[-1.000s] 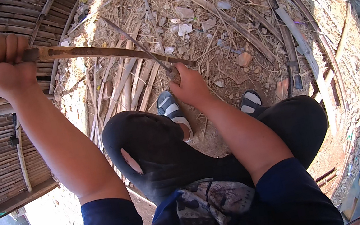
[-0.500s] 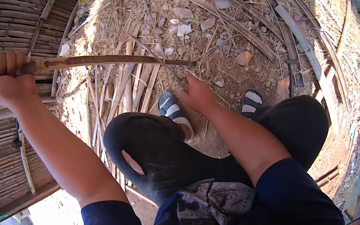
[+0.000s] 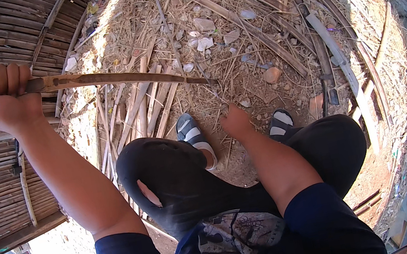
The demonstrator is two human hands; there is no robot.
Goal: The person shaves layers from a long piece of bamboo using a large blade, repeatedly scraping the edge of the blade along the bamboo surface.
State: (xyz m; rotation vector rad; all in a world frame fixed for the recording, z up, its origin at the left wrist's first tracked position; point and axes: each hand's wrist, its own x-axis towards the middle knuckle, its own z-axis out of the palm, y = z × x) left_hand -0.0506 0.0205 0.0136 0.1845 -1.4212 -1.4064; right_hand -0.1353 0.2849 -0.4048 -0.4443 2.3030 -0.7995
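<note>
My left hand [image 3: 8, 99] is raised at the left, its fist wrapped round the thick end of a long brown bamboo strip [image 3: 113, 77]. The strip slants down to the right, its thin far end just beyond my feet. Low in the middle, my right hand [image 3: 236, 121] is closed round a knife [image 3: 216, 93]. Its long, narrow blade is faint and blurred now and reaches up close to the strip's far end. Whether blade and strip touch I cannot tell. Most of the knife's handle is hidden in my fist.
Split bamboo pieces [image 3: 150, 103] lie in a pile beyond my left knee. Longer bamboo lengths [image 3: 252, 31] are scattered ahead and to the right among straw, stones and litter. A bamboo slat wall [image 3: 0, 179] stands at the left. My sandalled feet [image 3: 194, 134] are close to the knife.
My right hand has moved slightly right and down, and the knife blade has swung from pointing up-left across the strip to a steeper angle near its end. The left hand keeps its hold.
</note>
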